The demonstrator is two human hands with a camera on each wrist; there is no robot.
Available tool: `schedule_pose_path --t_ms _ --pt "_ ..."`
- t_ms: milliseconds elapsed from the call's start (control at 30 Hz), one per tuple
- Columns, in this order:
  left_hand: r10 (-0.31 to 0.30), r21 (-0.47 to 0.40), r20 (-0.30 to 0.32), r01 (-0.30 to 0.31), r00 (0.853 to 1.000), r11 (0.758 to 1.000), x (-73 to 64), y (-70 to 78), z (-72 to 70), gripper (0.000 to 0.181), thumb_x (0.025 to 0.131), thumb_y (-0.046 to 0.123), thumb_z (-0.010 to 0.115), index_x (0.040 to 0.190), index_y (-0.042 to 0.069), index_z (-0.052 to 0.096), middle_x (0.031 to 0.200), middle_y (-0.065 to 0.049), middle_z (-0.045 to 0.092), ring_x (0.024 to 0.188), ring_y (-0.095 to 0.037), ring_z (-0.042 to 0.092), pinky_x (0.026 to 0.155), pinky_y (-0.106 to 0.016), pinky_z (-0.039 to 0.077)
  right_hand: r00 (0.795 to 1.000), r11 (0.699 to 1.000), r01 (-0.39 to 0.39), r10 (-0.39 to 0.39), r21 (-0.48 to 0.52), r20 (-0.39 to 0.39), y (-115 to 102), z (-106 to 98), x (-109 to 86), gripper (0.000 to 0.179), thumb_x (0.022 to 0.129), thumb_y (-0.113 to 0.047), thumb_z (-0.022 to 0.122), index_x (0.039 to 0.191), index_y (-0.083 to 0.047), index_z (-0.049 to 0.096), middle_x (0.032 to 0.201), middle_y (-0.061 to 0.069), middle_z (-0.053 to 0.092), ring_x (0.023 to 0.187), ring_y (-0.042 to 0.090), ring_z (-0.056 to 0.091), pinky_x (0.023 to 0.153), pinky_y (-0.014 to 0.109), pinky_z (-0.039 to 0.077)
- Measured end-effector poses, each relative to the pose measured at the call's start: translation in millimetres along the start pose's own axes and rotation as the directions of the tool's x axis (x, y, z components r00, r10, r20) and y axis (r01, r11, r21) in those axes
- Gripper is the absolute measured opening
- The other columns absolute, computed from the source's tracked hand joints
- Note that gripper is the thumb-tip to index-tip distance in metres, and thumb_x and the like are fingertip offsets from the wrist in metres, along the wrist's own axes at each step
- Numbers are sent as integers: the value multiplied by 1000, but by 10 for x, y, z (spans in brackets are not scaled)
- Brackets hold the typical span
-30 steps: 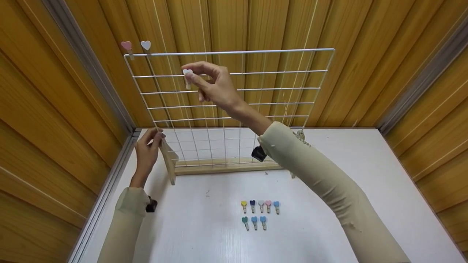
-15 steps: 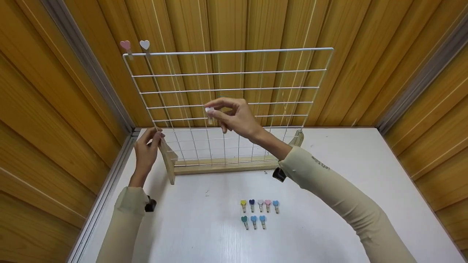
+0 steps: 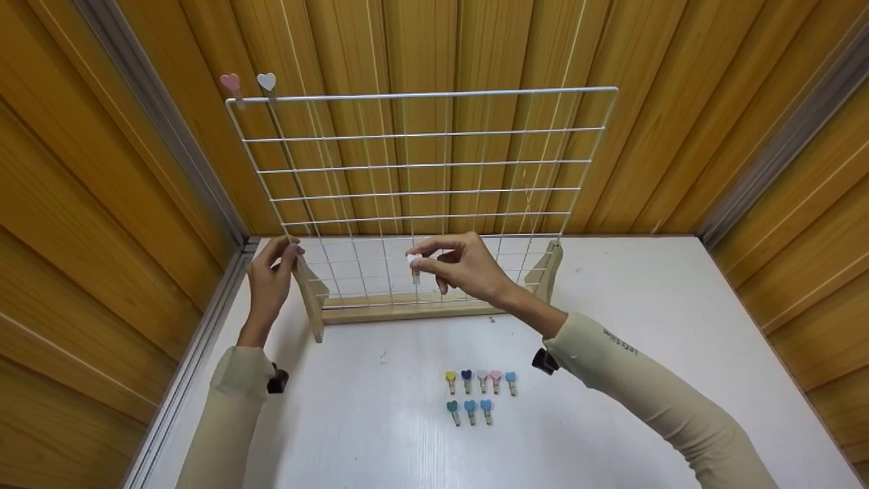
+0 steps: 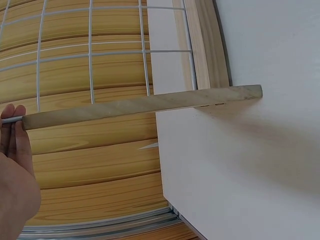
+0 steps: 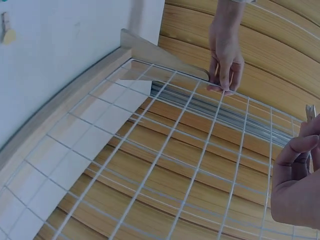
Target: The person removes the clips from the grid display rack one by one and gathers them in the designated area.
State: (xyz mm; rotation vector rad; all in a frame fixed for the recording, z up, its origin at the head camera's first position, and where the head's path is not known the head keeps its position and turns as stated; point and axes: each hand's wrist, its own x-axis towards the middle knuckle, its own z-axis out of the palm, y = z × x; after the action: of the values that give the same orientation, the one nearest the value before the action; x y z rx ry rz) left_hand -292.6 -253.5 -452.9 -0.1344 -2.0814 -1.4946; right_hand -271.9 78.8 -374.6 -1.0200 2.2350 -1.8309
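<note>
My left hand (image 3: 270, 275) grips the left edge of the wire grid (image 3: 434, 94), where it meets the top of the wooden side foot (image 4: 145, 104). Between thumb and fingers, my right hand (image 3: 468, 268) pinches a clothespin (image 3: 416, 277) with a white heart, held upright before the lower part of the grid. In the right wrist view, the ends of that clothespin (image 5: 310, 112) stick out past the curled fingers. A pink-heart clothespin (image 3: 230, 83) and a white-heart clothespin (image 3: 267, 81) stand clipped on the top wire at the left corner.
Several heart clothespins lie in two rows on the white table (image 3: 366, 421), among them a yellow one (image 3: 451, 375) and a green one (image 3: 453, 406). The grid's wooden base bar (image 3: 394, 314) runs behind them. Wood-look panels (image 3: 781, 204) enclose the back and sides.
My right hand has come down and to the right from near the grid's upper left, still pinching the white-heart clothespin. The left hand keeps its hold on the grid's edge.
</note>
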Motion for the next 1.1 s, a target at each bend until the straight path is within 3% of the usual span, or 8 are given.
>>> schedule_pose_path --t_ms 267,567,900,1100 --pt "30 -4 6 -30 1000 1000 1 10 -2 18 103 0 56 111 -13 66 98 -33 69 88 -32 66 69 -17 53 997 998 -52 55 -44 52 260 -115 -283 18 96 -3 69 110 6 73 99 24 71 52 4 54 53 16 47" --pt "25 -7 -3 -25 1000 1000 3 8 -7 19 102 1 57 111 -14 66 98 -32 69 87 -33 65 68 -17 52 983 979 -143 158 -148 90 640 -283 -648 17 96 -11 71 107 1 75 97 22 74 53 2 55 49 15 37" --pt "24 -12 -7 -24 1000 1000 -1 -8 0 18 102 -1 58 110 -14 66 99 -34 68 88 -35 65 68 -17 53 956 949 -223 258 -223 140 985 -410 -1145 14 94 -12 73 102 0 76 97 18 74 58 4 57 52 13 42" --pt "38 -16 -3 -38 999 999 -1 7 -5 18 102 -1 57 110 -14 66 99 -34 68 84 -27 66 67 -17 53 933 929 -278 322 -245 162 1208 -440 -1467 12 95 -13 73 99 -3 76 93 15 74 57 4 58 49 14 39"
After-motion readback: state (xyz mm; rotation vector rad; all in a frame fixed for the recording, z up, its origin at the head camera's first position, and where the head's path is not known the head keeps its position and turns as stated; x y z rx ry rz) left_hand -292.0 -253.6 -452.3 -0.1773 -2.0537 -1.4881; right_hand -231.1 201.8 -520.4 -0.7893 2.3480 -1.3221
